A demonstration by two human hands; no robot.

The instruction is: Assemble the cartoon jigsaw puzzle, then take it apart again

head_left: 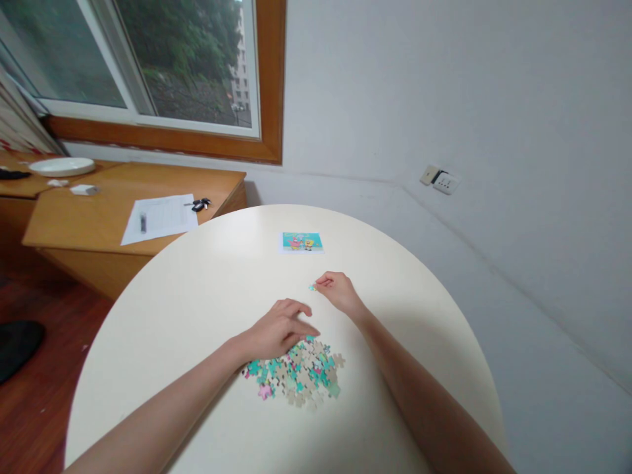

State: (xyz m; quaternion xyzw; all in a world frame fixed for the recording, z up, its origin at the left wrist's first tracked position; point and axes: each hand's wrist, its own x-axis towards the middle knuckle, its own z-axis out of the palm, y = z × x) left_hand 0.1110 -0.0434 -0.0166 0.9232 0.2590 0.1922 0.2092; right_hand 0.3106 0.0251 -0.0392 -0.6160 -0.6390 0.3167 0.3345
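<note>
A heap of loose jigsaw pieces (299, 374), teal, beige and pink, lies on the round cream table (207, 289). My left hand (279, 332) rests over the heap's far edge, fingers curled and touching the top pieces. Farther out, my right hand (338, 289) pinches a single small teal puzzle piece (313, 287) against the tabletop. Beyond both hands lies a small cartoon reference picture (302, 241), flat near the table's far edge.
A wooden desk (99, 224) stands to the left under the window, carrying a sheet of paper (158, 218), a black object (200, 205) and a white plate (62, 166). A wall socket (441, 179) sits on the right wall. Red-brown floor lies at left.
</note>
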